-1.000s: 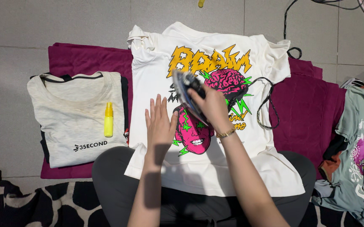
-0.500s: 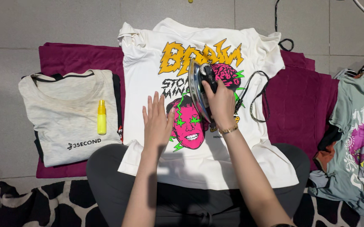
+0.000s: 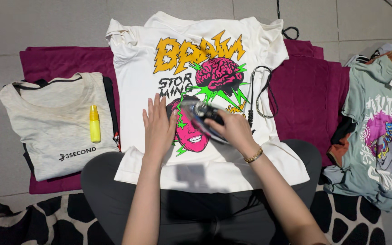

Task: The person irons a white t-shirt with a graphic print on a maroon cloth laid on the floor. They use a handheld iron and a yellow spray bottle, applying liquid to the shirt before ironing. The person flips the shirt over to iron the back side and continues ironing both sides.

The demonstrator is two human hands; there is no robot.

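Seated cross-legged on the floor, we iron a cream graphic T-shirt (image 3: 205,86) spread over a maroon cloth (image 3: 311,95). Nearest us, our left hand (image 3: 159,128) lies flat and open on the shirt's lower print, pinning the fabric. Just right of it, our right hand (image 3: 234,131) is clamped round the handle of a dark iron (image 3: 201,114) resting on the pink face of the design, its cord (image 3: 261,93) looping over the shirt's right edge. Left of the shirt lies a folded grey T-shirt (image 3: 51,122) with a yellow spray bottle (image 3: 95,124) on top; to the shirt's right sits a green printed T-shirt (image 3: 379,131). The pressing stroke appears under way mid-print; the next pass likely calls for keeping the cloth taut and fingers clear of the soleplate.
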